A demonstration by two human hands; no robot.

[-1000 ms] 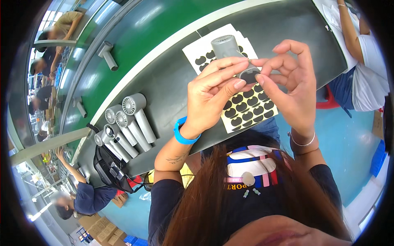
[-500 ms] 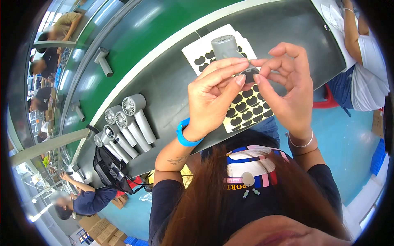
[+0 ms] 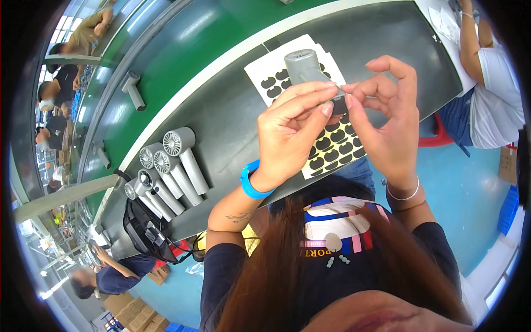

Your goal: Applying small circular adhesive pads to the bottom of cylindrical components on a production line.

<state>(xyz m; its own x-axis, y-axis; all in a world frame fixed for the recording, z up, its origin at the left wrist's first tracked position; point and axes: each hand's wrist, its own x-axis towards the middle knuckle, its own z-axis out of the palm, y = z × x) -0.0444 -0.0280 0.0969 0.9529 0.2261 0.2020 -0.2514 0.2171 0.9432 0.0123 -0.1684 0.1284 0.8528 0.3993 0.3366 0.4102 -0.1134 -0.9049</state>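
Close together over the table, my left hand (image 3: pixel 293 124) and my right hand (image 3: pixel 384 108) work at the end of a grey handheld fan (image 3: pixel 301 66). The fan's round vented head points away from me, and its handle runs into my left fingers, which hide most of it. Between my fingertips is a small black piece (image 3: pixel 339 106), much like the stickers on the sheet. My right thumb and index finger pinch at its edge, the other fingers curled loosely. Below my hands lies a pale yellow sheet of black stickers (image 3: pixel 334 145). A white sticker sheet (image 3: pixel 260 71) is under the fan's head.
Several grey handheld fans (image 3: pixel 180 166) lie in a group on the dark table (image 3: pixel 227 127) to the left, beside a black bag (image 3: pixel 145 229). A fan (image 3: pixel 133 91) rests on the green surface beyond. Co-workers sit at right (image 3: pixel 492 83) and lower left (image 3: pixel 119 271).
The black piece has tilted, so less of its face shows. My right fingertips have closed in at its edge. The fan has barely moved.
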